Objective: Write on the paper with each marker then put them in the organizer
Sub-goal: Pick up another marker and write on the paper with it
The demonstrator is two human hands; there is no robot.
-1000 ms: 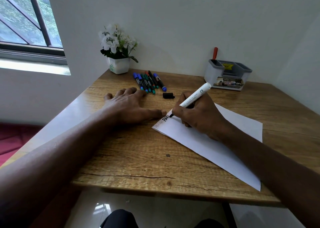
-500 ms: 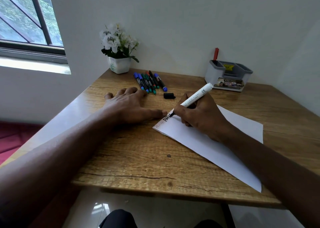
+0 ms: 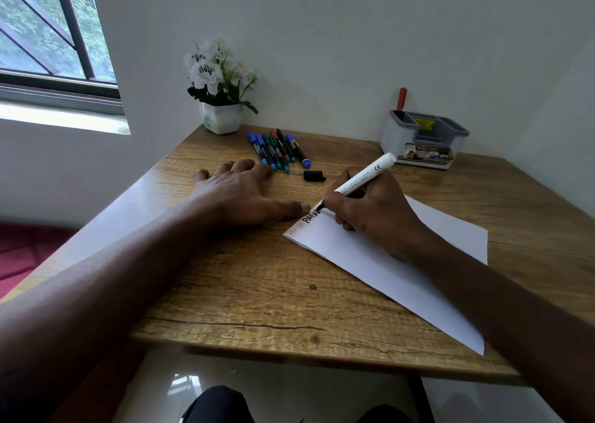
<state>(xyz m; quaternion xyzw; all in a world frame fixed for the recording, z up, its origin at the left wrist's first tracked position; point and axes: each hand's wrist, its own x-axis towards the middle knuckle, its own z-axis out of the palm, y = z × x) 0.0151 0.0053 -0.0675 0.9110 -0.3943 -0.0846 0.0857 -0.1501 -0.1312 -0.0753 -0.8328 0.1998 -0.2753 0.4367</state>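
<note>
Head view: right hand grips a white marker, tip on the paper. Left hand lies flat, fingers spread, on the surface, thumb touching the paper's corner. Black cap lies between the hands.

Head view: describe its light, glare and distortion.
Head view: daylight from the window at upper left puts a pale sheen on the table's left edge and glare on the floor tile; the wide lens swells the near forearms; the organizer's label is soft.

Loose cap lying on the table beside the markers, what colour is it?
The cap is black, as the head view shows.
</note>
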